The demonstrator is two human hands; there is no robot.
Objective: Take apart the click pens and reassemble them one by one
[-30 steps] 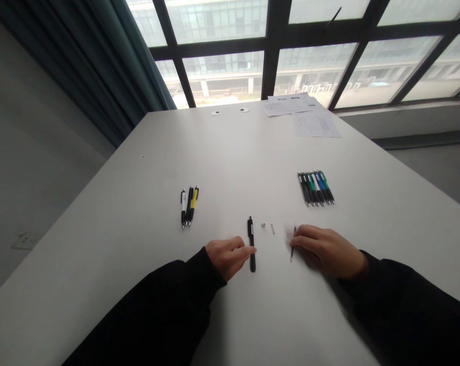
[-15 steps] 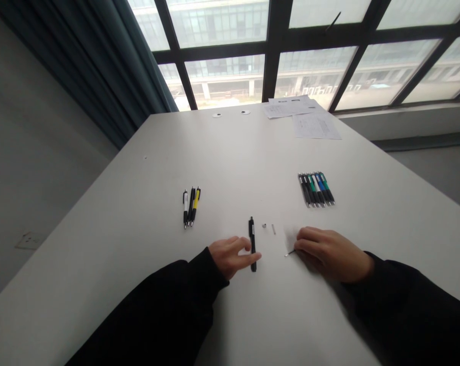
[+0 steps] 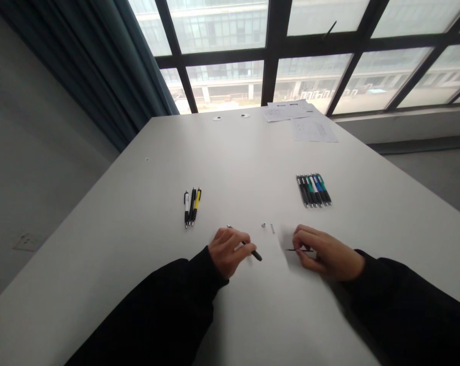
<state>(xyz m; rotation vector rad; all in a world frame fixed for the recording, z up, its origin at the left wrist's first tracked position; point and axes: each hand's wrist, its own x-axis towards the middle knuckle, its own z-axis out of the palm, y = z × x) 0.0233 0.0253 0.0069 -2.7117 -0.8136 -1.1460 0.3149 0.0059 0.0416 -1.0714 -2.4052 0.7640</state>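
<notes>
My left hand (image 3: 226,249) is closed round a black pen barrel (image 3: 253,253), which lies slanted with its tip pointing right toward my other hand. My right hand (image 3: 323,251) pinches a thin dark refill (image 3: 295,249), held level just above the white table (image 3: 230,168) and pointing left. Two tiny pen parts, a small cap-like piece (image 3: 264,224) and a short spring-like piece (image 3: 272,229), lie on the table between and just beyond my hands.
Three pens (image 3: 191,206) lie side by side at the left. A row of several pens (image 3: 313,189) lies at the right. Printed sheets (image 3: 302,119) sit at the far edge by the window. Two small round discs (image 3: 230,117) lie near them.
My left hand has closed on the black barrel and turned it from upright on the table to slanted. My right hand has swung the refill to point left.
</notes>
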